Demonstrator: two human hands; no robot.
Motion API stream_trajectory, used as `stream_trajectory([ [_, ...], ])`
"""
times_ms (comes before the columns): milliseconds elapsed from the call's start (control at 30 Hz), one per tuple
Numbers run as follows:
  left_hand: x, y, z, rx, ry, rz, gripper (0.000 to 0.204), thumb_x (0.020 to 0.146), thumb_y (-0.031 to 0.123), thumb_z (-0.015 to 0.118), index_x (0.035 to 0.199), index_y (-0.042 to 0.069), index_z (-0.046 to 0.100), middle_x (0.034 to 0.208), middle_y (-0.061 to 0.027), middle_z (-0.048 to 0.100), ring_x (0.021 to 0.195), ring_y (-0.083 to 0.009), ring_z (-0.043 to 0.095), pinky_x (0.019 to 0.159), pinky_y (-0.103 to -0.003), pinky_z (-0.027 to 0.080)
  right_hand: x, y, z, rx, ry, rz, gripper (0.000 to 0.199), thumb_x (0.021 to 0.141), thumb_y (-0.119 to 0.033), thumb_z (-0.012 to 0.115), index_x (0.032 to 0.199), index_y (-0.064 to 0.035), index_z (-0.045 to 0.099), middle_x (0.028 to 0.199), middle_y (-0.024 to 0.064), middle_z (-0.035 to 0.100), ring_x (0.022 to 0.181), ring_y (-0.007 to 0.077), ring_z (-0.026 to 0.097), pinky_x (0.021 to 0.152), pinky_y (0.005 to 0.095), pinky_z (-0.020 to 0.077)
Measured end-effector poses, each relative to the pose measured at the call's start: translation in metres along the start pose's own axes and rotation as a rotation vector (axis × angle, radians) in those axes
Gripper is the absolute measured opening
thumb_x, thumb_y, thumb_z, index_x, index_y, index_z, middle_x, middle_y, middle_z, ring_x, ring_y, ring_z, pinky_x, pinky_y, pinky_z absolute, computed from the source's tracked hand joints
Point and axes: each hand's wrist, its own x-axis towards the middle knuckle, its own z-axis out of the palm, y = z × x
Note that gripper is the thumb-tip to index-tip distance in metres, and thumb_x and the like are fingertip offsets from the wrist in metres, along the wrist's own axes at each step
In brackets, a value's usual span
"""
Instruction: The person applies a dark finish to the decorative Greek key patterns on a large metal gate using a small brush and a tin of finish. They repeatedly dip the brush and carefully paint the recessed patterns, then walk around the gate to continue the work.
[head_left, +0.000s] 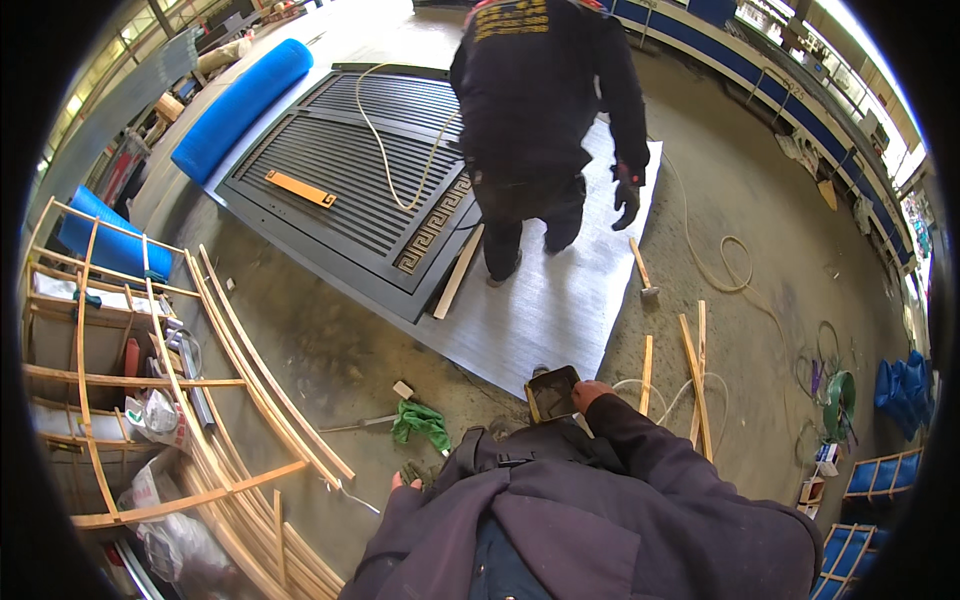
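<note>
My right hand (592, 396) grips the edge of a dark, open-topped rectangular box (553, 394) with a yellowish side, held in front of my body; what is inside it is too dark to make out. Low at my left side, my left hand (407, 482) shows only its fingertips past the sleeve, a little apart and with nothing visible in them. A crumpled green cloth (421, 426) lies on the floor close by. Ahead, a large dark grey slatted metal panel (345, 165) with a key-pattern strip rests on a silvery sheet (560, 300).
Another person (540, 110) in dark clothes and gloves stands on the sheet. A mallet (642, 268) and wooden strips (695, 375) lie to the right. At left are a wooden frame (150, 380) and a blue roll (245, 110). A pale hose (740, 265) coils on the floor.
</note>
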Motion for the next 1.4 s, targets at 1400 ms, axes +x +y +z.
stream_trajectory([
  [1400, 0.032, -0.039, -0.001, 0.019, 0.055, -0.024, 0.087, 0.085, 0.029, 0.087, 0.154, -0.006, 0.046, 0.141, -0.0263, 0.067, 0.133, -0.0326, 0.066, 0.112, -0.042, 0.052, 0.002, -0.030, -0.016, -0.045, -0.011, 0.071, 0.027, 0.097, -0.036, 0.068, 0.112, -0.0161, 0.080, 0.116, 0.0127, 0.078, 0.113, 0.0342, 0.074, 0.098, 0.0476, 0.0593],
])
